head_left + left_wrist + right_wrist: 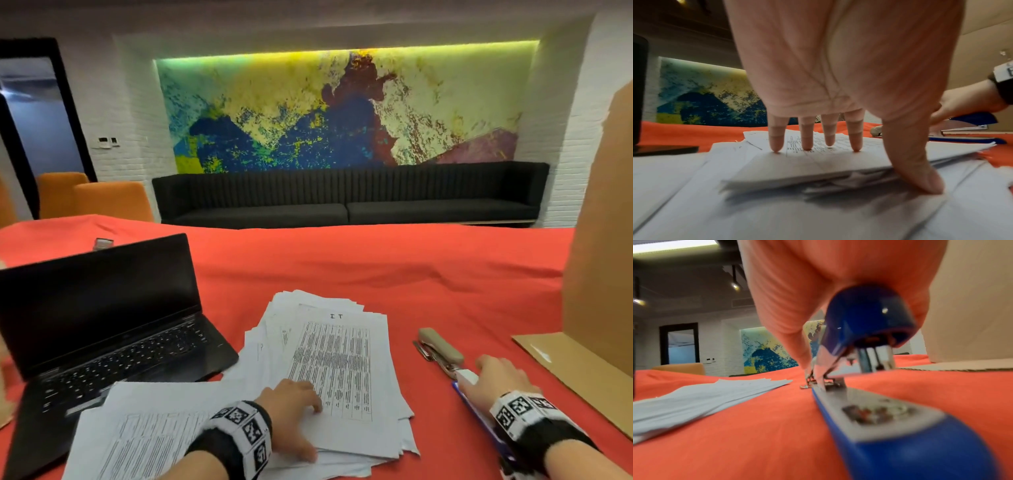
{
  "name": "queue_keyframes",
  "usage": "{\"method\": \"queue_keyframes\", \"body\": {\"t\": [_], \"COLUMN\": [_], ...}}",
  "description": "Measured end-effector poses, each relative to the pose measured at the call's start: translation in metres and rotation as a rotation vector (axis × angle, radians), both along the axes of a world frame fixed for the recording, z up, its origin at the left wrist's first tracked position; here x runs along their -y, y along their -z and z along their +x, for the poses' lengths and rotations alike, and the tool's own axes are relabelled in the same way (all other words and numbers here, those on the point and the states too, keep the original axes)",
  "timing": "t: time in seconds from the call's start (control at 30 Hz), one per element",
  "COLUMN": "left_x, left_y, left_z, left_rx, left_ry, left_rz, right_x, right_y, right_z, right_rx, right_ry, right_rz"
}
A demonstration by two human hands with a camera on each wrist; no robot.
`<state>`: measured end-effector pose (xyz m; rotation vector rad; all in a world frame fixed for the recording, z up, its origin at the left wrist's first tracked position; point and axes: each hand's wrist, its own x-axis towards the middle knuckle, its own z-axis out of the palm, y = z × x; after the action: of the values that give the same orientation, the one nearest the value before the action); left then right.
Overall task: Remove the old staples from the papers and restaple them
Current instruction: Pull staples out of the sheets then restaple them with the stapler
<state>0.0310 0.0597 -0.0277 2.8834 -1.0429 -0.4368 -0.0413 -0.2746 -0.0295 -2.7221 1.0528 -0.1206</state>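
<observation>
A loose stack of printed papers (339, 359) lies on the red tablecloth in front of me. My left hand (291, 407) rests on its near end: four straight fingertips (807, 146) press the top sheet and the thumb (920, 175) touches a lower sheet at the stack's edge. My right hand (496, 377) grips the top arm of a blue stapler (865, 318), whose base (890, 426) lies flat on the cloth with the arm hinged up. A beige stapler-like tool (440, 346) lies just beyond that hand.
An open black laptop (102, 325) stands at the left, with more sheets (144, 438) lying in front of it. A tall cardboard box (599, 257) and its flap (582, 373) stand at the right. The red cloth (376, 267) stretches away behind the papers.
</observation>
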Motion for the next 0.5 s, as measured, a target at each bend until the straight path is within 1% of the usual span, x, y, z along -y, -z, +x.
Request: {"method": "queue_keyframes", "body": {"t": [0.07, 0.13, 0.17, 0.23, 0.3, 0.37, 0.43, 0.5], "left_x": [0.003, 0.002, 0.002, 0.001, 0.0, 0.0, 0.002, 0.005], "left_y": [0.0, -0.002, -0.003, -0.007, -0.01, -0.011, -0.013, -0.018], "left_z": [0.004, 0.009, 0.01, 0.008, 0.006, 0.006, 0.007, 0.002], "left_rx": [-0.006, -0.002, -0.01, -0.039, -0.046, -0.05, -0.034, -0.026], "left_ry": [0.043, 0.056, 0.052, 0.05, 0.05, 0.014, -0.044, -0.076], "left_rz": [0.002, -0.014, -0.027, -0.065, -0.145, -0.199, -0.22, -0.238], "right_x": [-0.001, -0.005, -0.006, -0.01, -0.012, -0.016, -0.022, -0.027], "right_y": [-0.007, -0.016, -0.018, -0.021, -0.019, -0.016, -0.015, -0.011], "right_z": [0.007, 0.018, 0.026, 0.04, 0.054, 0.063, 0.069, 0.077], "right_rx": [0.053, 0.087, 0.082, 0.016, -0.042, -0.03, 0.015, 0.037], "right_ry": [-0.022, -0.09, -0.13, -0.227, -0.309, -0.294, -0.236, -0.214], "right_rz": [-0.074, -0.067, -0.041, 0.017, 0.094, 0.147, 0.122, 0.131]}}
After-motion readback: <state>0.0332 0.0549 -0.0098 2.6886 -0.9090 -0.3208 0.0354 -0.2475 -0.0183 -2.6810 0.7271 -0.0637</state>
